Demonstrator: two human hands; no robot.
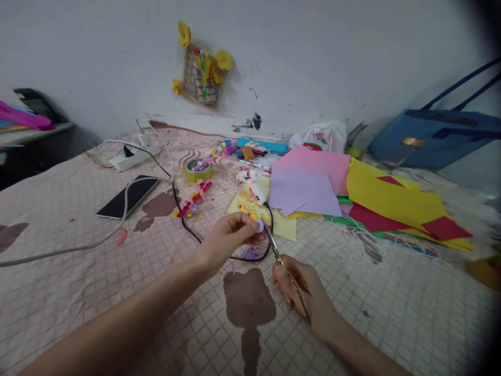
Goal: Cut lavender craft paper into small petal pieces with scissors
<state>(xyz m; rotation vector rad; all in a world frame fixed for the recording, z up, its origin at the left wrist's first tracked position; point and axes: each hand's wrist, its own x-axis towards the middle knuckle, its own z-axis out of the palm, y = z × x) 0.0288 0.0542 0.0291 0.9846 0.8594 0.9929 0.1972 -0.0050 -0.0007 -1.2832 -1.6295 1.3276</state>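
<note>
Pinching a small purple paper piece [259, 225] between thumb and fingertips, left hand [238, 233] is curling nearly closed just above the middle of the patterned tablecloth [183, 324]. Right hand [299, 287] is wrapping around the handles of metal scissors [275, 249], blades pointing up and away, tips sitting right at the paper's right edge; can't tell whether they're touching it or how far the blades are parting. Beyond the hands, a white glue gun [257, 193] is lying on a pale yellow sheet [287, 228] among yellow scraps [246, 201], its black cable [271, 224] looping close by the blades. Left of that, a strip of paper flowers [194, 198] is lying near a tape roll [199, 170]; a phone [129, 197] and power strip [135, 156] are sitting farther left. Coloured paper [301, 190] is spreading to the right, white string [362, 243] lying in front of it. Text check: faint marks [251, 70] are showing on the wall [313, 62], too weak to read; the glue gun's red marking is too small to make out. No brand is reading clearly anywhere.
</note>
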